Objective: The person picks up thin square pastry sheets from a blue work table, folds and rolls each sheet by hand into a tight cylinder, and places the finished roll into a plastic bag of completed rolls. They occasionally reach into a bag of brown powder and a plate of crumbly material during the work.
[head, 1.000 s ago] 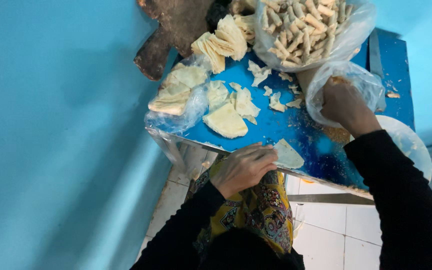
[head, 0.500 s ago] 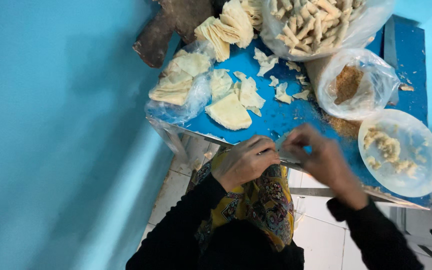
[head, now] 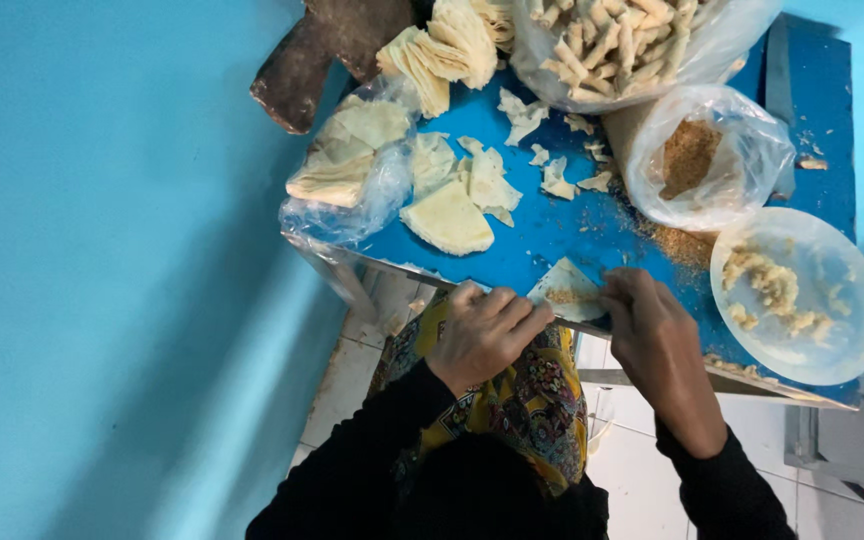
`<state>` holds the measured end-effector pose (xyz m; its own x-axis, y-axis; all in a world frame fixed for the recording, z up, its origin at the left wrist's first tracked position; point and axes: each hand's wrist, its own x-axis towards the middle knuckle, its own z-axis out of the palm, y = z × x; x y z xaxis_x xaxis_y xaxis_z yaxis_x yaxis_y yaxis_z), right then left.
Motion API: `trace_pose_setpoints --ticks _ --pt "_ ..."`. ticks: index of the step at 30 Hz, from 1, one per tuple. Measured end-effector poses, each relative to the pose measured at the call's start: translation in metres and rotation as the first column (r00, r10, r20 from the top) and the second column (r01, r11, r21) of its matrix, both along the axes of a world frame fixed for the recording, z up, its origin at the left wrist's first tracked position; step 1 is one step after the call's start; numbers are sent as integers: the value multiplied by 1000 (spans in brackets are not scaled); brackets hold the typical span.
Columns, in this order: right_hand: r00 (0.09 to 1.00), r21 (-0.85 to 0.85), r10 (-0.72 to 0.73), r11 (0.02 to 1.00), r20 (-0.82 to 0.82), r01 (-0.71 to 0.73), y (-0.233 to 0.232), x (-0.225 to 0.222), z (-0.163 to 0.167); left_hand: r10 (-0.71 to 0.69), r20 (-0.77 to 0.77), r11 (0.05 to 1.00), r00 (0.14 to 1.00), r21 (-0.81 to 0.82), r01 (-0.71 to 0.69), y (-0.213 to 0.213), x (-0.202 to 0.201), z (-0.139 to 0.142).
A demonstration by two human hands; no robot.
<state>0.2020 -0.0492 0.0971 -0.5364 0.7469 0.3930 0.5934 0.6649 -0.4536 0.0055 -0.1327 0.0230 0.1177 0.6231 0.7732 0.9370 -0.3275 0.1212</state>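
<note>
Two hands work at one blue table (head: 592, 225): left hand (head: 482, 335), right hand (head: 657, 335). Three plastic bags lie there: wrappers (head: 347, 175), rolls (head: 632, 40), crumbs (head: 702, 155). One plate (head: 802, 295) sits right.

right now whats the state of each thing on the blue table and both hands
left hand: fingers pinning the wrapper's left edge
right hand: fingers on its right edge
wrapper: flat, filling on it, unrolled
crumb bag: open
clear plate: holds scattered filling
bag of rolls: open, full
wrapper stack: flat, untouched
</note>
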Motion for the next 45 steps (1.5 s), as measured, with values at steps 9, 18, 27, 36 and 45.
trace_pose_setpoints --ticks 9,18,27,36,45 --pt "967 21 39 999 253 -46 13 -10 2 32 -4 999 999 40 -31 -4 6 -2" --pt "964 -49 30 999 266 -18 12 -8 5 -74 44 997 996 -1 74 2 19 -18" --pt "973 -30 111 994 201 -107 14 -4 7 -125 106 990 986 -57 131 4 23 -21" --pt "991 -315 137 941 8 -127 8 -5 21 -139 133 988 981 -50 146 9 21 -19" --pt "982 -282 175 941 -72 -188 8 -9 8 -138 119 989 983 -38 144 12 20 -22"
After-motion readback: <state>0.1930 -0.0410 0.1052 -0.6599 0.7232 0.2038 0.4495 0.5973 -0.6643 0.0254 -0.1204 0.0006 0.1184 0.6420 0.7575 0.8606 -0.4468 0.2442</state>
